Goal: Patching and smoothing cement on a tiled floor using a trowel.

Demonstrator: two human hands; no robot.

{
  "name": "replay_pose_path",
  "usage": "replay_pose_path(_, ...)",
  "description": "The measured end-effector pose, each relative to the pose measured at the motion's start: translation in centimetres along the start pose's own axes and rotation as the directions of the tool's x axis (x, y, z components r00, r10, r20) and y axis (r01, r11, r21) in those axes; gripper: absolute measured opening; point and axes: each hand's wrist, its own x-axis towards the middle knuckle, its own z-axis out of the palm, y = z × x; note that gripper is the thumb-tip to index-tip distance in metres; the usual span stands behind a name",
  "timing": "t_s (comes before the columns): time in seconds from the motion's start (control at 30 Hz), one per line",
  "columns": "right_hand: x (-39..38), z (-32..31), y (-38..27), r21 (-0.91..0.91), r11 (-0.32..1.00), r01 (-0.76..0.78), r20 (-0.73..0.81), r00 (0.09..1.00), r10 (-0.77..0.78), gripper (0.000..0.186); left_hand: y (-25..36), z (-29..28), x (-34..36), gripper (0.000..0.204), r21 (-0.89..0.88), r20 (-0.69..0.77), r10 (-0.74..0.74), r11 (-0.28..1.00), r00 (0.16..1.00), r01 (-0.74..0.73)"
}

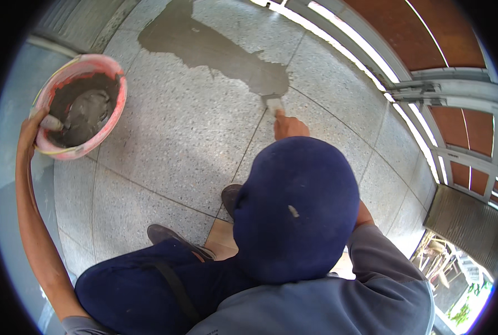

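Observation:
My left hand (32, 125) is closed over the left rim of a round pinkish-red bucket (121, 89). A pale stubby piece, perhaps a tool handle, juts inward from my fingers; I cannot tell what it is. Wet grey mortar (89, 111) coats the bucket's inside and lies heaped at its bottom. Beyond my right knee, my right hand (291, 127) is shut on a small scraper (273, 104) with a pale, flat face. Its front edge touches the floor at the near tip of a long smear of grey mortar (215, 50). My right forearm is mostly hidden behind the knee.
Speckled tiles (165, 128) with dark joints cover the floor. My knees in dark blue trousers (299, 206) take up the lower middle, above my sandal (176, 237). A metal-framed gate with brown panels (461, 128) runs along the right. A blue-grey wall (14, 167) stands left.

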Motion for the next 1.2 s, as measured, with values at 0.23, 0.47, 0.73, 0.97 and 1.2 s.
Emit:
replay_pose_path(0.23, 1.3, -1.5, -1.6, 0.269, 0.959, -0.092, 0.118, 0.991, 0.062, 0.057, 0.3, -0.8, 2.3, 0.049, -0.014, 0.014, 0.078, 0.997, 0.997, -0.078)
replay_pose_path(0.47, 0.2, -2.8, -0.4, 0.295, 0.954, 0.059, 0.051, 0.996, -0.077, 0.032, 3.4, 1.5, 3.1, 0.057, 0.248, -0.169, 0.201, 0.956, 0.965, -0.156)
replay_pose_path(0.73, -2.5, -10.7, -4.2, 0.358, 0.722, 0.592, -0.222, 0.805, -0.550, 0.038, 13.3, 6.6, -6.4, 0.049, 0.193, 0.133, 0.302, 0.926, 0.944, -0.324)
replay_pose_path(0.97, -2.4, -17.6, -14.8, 0.146, 0.664, 0.734, 0.050, 0.664, -0.746, 0.040, 15.8, 10.9, -8.1, 0.064, 0.244, 0.172, 0.288, 0.914, 0.942, -0.324)
replay_pose_path(1.2, 1.5, -11.8, -22.9, 0.010, 0.527, 0.850, 0.075, 0.525, -0.848, 0.023, 15.3, 13.5, -7.8, 0.077, 0.424, 0.013, 0.354, 0.845, 0.935, -0.325)
